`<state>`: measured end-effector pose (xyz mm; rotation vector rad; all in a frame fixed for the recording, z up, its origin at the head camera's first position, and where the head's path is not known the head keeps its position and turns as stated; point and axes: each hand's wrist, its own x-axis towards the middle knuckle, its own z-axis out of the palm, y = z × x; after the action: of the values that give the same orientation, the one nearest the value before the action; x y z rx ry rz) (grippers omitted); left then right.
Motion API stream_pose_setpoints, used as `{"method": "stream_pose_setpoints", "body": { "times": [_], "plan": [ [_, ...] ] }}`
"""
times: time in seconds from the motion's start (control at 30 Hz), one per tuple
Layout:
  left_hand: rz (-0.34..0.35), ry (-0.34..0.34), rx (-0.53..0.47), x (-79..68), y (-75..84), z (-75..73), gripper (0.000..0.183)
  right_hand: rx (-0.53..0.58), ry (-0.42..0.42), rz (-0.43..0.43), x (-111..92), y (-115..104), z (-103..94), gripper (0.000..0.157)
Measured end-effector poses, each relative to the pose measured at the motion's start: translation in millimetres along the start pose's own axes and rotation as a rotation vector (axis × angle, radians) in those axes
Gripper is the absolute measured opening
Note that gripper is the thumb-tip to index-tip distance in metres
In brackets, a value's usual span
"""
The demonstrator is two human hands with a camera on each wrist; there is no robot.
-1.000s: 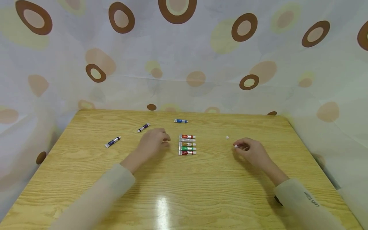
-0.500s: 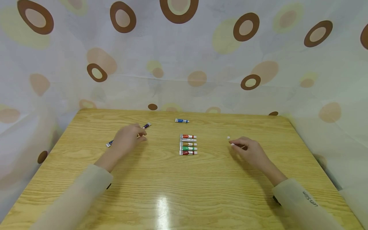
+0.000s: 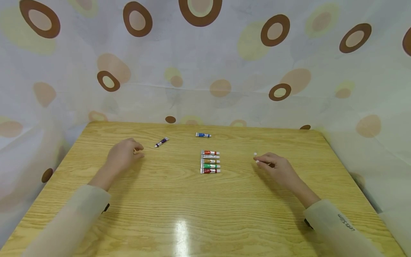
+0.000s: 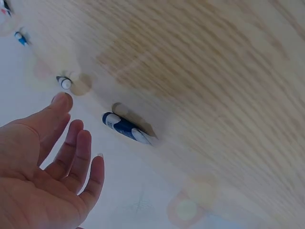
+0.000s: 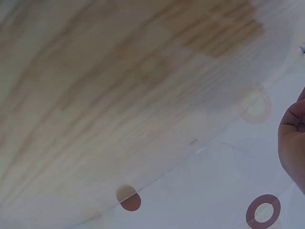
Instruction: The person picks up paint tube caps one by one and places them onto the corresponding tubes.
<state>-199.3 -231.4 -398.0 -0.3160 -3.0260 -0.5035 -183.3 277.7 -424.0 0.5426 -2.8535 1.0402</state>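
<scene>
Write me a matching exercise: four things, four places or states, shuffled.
1. Small green-and-silver paint tube
2. Small bright-blue-and-silver paint tube
3. Person's bare left hand
4. Person's bare right hand

A. Pinching a small white piece
B. Between a gold tube and a dark red tube
C. Relaxed, holding nothing
D. Alone near the wooden table's far edge

Pairs: 1-B; 2-D; 3-C; 4-A

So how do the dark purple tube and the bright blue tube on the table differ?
The dark purple tube lies slanted in the head view, while the bright blue tube lies almost level. The dark purple tube's label is much darker than the bright blue tube's. The dark purple tube is nearer the left hand than the bright blue tube is. Both lie on the table.
</scene>
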Motion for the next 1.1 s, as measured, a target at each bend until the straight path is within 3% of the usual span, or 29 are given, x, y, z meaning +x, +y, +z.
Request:
{"method": "stream_pose_setpoints", "body": {
  "times": [0.33,0.67,0.9,1.1],
  "plan": [
    [-0.102,-0.066,-0.051,0.5,-17.5,-2.6,0.037,-0.008,0.008,-0.018,-0.6,-0.6,-0.8,0.030],
    [-0.139,-0.102,-0.105,0.3,-32.1,-4.5,0.038,-0.008,0.010,-0.016,-1.0,-2.0,-2.2,0.031],
    [-0.121,-0.098,-0.120,-0.6,-40.0,-1.4,0.026,-0.011,0.019,-0.007,-1.7,-2.7,-2.6,0.031],
    [-0.096,-0.081,-0.142,0.8,-36.8,-0.9,0.025,-0.010,0.024,-0.006,-1.5,-3.6,-2.2,0.031]
  ]
}}
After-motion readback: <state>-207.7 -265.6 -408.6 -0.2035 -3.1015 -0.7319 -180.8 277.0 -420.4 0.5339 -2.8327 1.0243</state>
